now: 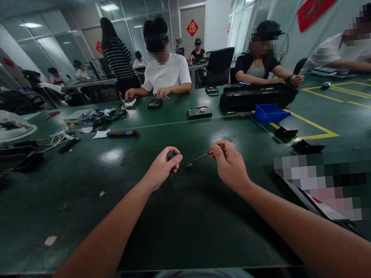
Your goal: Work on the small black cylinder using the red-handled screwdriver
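Screwdriver (pixel 200 156) gripped in right hand (pixel 232 165), just right of small bits (pixel 190 165), with dark object (pixel 172 156) clasped in left hand (pixel 162 168) left of them, apt to scatter those bits through a sideways slip.

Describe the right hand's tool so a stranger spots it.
Above the green table, find the wearer's right hand. It holds the tool, tip toward the left hand. A thin shaft sets it apart from the dark object in the left hand.
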{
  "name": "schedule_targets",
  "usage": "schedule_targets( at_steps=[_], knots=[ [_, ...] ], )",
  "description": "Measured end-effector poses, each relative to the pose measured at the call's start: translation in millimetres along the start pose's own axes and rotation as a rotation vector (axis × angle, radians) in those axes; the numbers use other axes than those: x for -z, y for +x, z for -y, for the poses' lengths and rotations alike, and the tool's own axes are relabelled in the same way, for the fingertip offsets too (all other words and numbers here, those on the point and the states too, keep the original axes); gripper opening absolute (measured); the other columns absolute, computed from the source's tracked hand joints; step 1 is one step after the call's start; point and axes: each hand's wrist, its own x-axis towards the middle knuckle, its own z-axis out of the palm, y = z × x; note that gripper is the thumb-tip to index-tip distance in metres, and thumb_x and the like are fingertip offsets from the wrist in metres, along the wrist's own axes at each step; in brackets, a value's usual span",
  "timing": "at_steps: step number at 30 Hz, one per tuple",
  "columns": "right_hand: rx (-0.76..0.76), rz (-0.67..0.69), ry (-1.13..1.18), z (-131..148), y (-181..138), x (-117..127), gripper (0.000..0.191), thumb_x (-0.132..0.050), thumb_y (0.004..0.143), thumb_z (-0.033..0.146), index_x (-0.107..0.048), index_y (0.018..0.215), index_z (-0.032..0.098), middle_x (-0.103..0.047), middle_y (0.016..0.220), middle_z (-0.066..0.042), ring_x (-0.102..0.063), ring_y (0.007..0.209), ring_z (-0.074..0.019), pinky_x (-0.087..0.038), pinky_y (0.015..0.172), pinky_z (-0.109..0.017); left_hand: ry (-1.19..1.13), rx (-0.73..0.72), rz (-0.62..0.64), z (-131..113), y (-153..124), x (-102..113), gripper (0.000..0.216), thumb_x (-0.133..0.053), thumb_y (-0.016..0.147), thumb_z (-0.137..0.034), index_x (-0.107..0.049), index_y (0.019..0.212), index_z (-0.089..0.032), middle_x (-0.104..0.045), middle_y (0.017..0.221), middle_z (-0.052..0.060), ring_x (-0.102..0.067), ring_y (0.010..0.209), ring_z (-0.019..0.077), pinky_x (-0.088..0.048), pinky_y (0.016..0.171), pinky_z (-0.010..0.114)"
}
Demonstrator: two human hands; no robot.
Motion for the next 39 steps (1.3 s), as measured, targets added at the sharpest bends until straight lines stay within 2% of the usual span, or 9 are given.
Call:
schedule_targets(
  at_steps=[5,12,16,20,25,29,32,35,39],
  knots=[
    [0.005,-0.019,0.02,1.4,-0.6,0.3,0.024,-0.045,0.101,0.042,-0.059,0.097,0.022,-0.07,0.082,-0.004,-0.067,0.077,-0.0207,-0.049,0.073,-0.036,0.394,0.042,0.019,-14.8,-2.1,0.8,0.035,-0.064,0.088,-0.052,-0.061,0.097,-0.019,-0.059,0.07,0.0,-0.055,0.062,0.014,-0.041,0.06,0.026],
    [0.029,-0.043,-0.004,2.4,0.1,2.6,0.025,-0.044,0.101,0.041,-0.06,0.098,0.022,-0.07,0.082,-0.004,-0.067,0.077,-0.0206,-0.049,0.072,-0.035,0.899,-0.107,0.181,-15.7,9.3,-1.5,0.024,-0.058,0.09,-0.032,-0.073,0.107,-0.025,-0.07,0.107,0.005,-0.063,0.096,0.0217,-0.045,0.083,0.034],
    [0.032,-0.045,0.001,2.9,0.1,2.5,0.024,-0.044,0.101,0.04,-0.059,0.097,0.022,-0.07,0.081,-0.004,-0.067,0.077,-0.0205,-0.048,0.073,-0.035,1.009,-0.088,0.22,-1.5,18.7,-7.4,0.039,-0.059,0.091,-0.042,-0.067,0.126,-0.026,-0.069,0.115,0.008,-0.063,0.1,0.0259,-0.047,0.085,0.037],
    [0.021,-0.035,-0.003,3.3,-0.1,1.9,0.024,-0.044,0.101,0.041,-0.059,0.097,0.023,-0.07,0.081,-0.004,-0.068,0.078,-0.0211,-0.049,0.074,-0.036,1.023,-0.09,0.219,9.2,26.8,-12.2,0.033,-0.065,0.087,-0.041,-0.073,0.115,-0.025,-0.07,0.108,0.01,-0.063,0.096,0.0292,-0.047,0.081,0.037],
    [0.009,-0.011,-0.001,3.9,0.6,1.9,0.023,-0.044,0.101,0.041,-0.059,0.097,0.023,-0.071,0.083,-0.004,-0.068,0.079,-0.0217,-0.049,0.073,-0.036,0.875,-0.1,0.201,11.1,33.0,-6.9,0.023,-0.071,0.082,-0.04,-0.074,0.096,-0.023,-0.071,0.098,0.008,-0.063,0.089,0.0258,-0.045,0.074,0.031],
    [0.01,-0.001,-0.017,3.7,0.9,1.8,0.024,-0.045,0.101,0.041,-0.059,0.097,0.022,-0.07,0.081,-0.004,-0.067,0.077,-0.0214,-0.048,0.073,-0.036,0.604,0.044,0.159,8.0,31.8,9.9,0.028,-0.073,0.081,-0.042,-0.072,0.1,-0.02,-0.07,0.092,0.007,-0.063,0.072,0.0189,-0.045,0.066,0.029],
    [0.006,0.006,-0.003,3.2,0.9,1.3,0.024,-0.046,0.101,0.042,-0.059,0.097,0.022,-0.07,0.081,-0.004,-0.067,0.077,-0.0213,-0.048,0.073,-0.035,0.277,0.177,0.074,3.4,26.3,30.0,0.033,-0.074,0.081,-0.038,-0.069,0.106,-0.017,-0.068,0.092,0.008,-0.058,0.062,0.013,-0.039,0.055,0.024],
    [-0.002,0.016,0.015,2.6,1.1,0.8,0.024,-0.046,0.1,0.042,-0.059,0.096,0.022,-0.07,0.081,-0.004,-0.067,0.078,-0.0214,-0.048,0.073,-0.036,-0.051,0.216,-0.045,-2.3,17.6,56.4,0.031,-0.072,0.082,-0.03,-0.068,0.11,-0.016,-0.064,0.097,0.008,-0.054,0.062,0.0099,-0.034,0.049,0.02],
    [-0.02,0.031,0.023,0.3,1.2,0.0,0.025,-0.046,0.1,0.043,-0.06,0.097,0.022,-0.07,0.083,-0.005,-0.067,0.079,-0.0218,-0.048,0.074,-0.037,-0.329,0.271,-0.267,-9.3,0.6,97.7,0.022,-0.06,0.089,-0.021,-0.065,0.109,-0.015,-0.059,0.086,0.004,-0.051,0.06,0.0102,-0.034,0.046,0.019]
  ],
)
